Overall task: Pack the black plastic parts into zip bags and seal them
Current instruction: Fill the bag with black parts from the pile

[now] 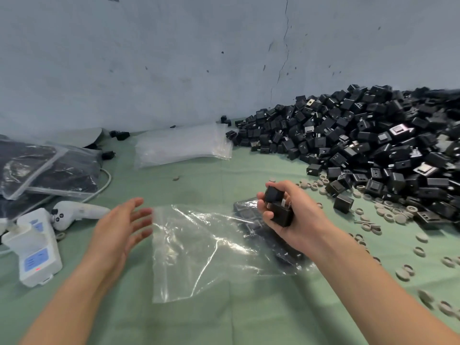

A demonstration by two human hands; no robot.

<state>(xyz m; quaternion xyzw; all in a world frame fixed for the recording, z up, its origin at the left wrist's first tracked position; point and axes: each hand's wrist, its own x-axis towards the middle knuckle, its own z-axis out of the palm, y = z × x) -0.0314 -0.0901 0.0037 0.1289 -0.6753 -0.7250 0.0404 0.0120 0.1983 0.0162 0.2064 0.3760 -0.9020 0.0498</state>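
The green table [224, 319] shows open cloth between the forearms; a heap of black parts [368, 145] crowds its right side. A zip bag [199, 247] lies flat at centre. The left hand [117, 232], fingers straight, hovers at its left edge; the right hand [306, 220] grips two parts [281, 212] over its right end.

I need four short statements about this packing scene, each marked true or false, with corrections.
1. The right hand grips black plastic parts. True.
2. The left hand holds a black part. False: it is open and holds nothing.
3. The clear plastic zip bag on the green table contains a few black pieces. True.
4. The large pile of black parts lies on the left. False: it lies on the right.
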